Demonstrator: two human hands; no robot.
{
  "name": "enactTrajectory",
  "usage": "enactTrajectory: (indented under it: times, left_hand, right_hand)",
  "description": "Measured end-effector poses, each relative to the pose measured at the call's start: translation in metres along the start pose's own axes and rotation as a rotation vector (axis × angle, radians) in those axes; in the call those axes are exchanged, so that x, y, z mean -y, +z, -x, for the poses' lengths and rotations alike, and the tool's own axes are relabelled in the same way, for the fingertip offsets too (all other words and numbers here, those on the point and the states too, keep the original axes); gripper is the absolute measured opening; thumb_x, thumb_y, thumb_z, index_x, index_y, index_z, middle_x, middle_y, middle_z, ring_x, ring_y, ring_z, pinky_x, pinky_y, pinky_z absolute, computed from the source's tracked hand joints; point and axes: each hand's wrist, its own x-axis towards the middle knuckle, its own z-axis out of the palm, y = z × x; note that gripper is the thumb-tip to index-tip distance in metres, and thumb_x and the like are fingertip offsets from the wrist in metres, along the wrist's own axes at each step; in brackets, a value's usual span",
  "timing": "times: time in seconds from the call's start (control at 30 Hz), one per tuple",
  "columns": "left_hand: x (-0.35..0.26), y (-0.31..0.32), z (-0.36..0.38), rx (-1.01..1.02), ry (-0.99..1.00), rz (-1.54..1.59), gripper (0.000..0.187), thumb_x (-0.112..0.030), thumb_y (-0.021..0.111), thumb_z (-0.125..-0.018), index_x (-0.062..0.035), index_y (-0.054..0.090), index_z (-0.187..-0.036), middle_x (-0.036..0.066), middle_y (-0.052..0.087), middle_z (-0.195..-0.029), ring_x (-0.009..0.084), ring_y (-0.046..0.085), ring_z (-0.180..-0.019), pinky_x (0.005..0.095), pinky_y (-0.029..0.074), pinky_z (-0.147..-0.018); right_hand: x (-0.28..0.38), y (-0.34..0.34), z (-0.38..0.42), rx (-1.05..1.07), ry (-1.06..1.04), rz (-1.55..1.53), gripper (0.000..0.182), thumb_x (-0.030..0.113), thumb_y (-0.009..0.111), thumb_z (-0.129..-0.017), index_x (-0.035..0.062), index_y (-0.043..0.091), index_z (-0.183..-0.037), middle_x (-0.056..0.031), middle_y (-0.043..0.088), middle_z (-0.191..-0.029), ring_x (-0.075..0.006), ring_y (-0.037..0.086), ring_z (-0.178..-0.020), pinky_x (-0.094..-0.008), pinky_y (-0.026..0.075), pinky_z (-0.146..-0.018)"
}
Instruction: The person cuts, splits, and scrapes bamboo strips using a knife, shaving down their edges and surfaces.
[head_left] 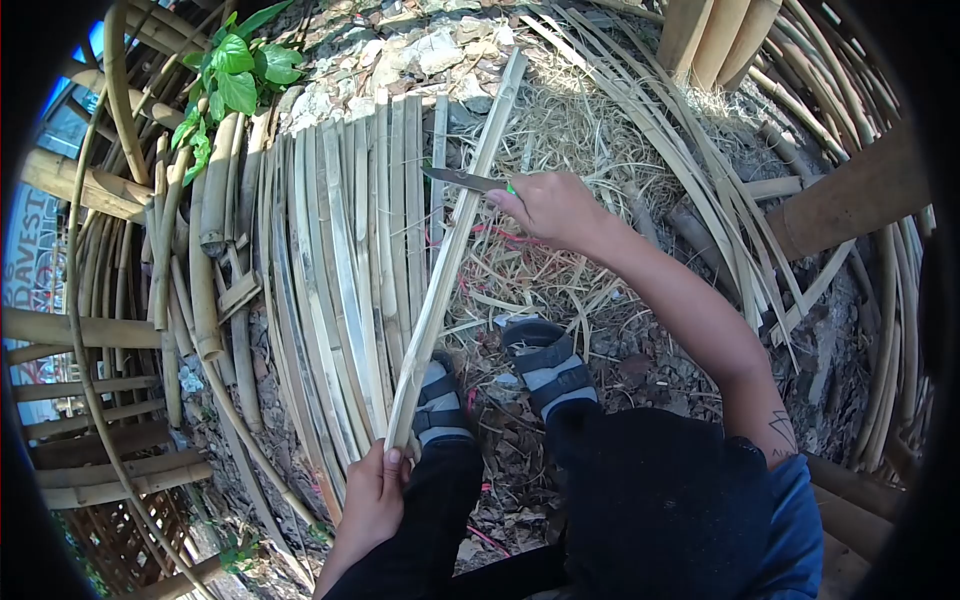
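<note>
A long pale bamboo strip [455,245] slants across the middle, its near end low and its far end up and to the right. My left hand [376,484] grips the near end beside my knee. Higher up, my right hand [550,208] is closed around the handle of a knife [458,178]; a bit of green shows at the handle. The dark blade points left and lies across the strip, seemingly against it. Most of the handle is hidden in my fingers.
Many split bamboo strips [330,260] lie side by side on the left. Shavings [590,130] cover the ground ahead, and more thin strips [690,150] lie to the right. Bamboo poles [90,185] and a leafy plant [235,75] stand left. My sandals [548,362] rest on the ground.
</note>
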Motion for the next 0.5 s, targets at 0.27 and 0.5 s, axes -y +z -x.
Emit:
enactTrajectory:
  times: [0.27, 0.5]
  left_hand:
    - [0.000, 0.002, 0.006, -0.012, 0.044, 0.016, 0.038, -0.027, 0.039, -0.108, 0.0002, 0.055, -0.087, 0.001, 0.048, -0.063, 0.0089, 0.044, -0.053, 0.0268, 0.036, -0.050]
    - [0.008, -0.001, 0.010, -0.007, 0.008, -0.043, 0.034, -0.020, 0.040, -0.106, 0.0025, 0.055, -0.086, 0.011, 0.055, -0.060, 0.0240, 0.054, -0.052, 0.0362, 0.043, -0.054]
  right_hand:
    - [-0.042, -0.002, -0.018, 0.073, 0.031, 0.061, 0.063, 0.054, 0.037, -0.101, 0.0031, 0.061, -0.074, -0.0191, 0.061, -0.062, -0.0380, 0.063, -0.059, -0.0495, 0.051, -0.059]
    - [-0.088, -0.030, -0.031, -0.010, 0.312, 0.029, 0.065, 0.056, 0.034, -0.102, 0.0020, 0.067, -0.084, -0.0215, 0.063, -0.066, -0.0402, 0.066, -0.067, -0.0506, 0.052, -0.066]
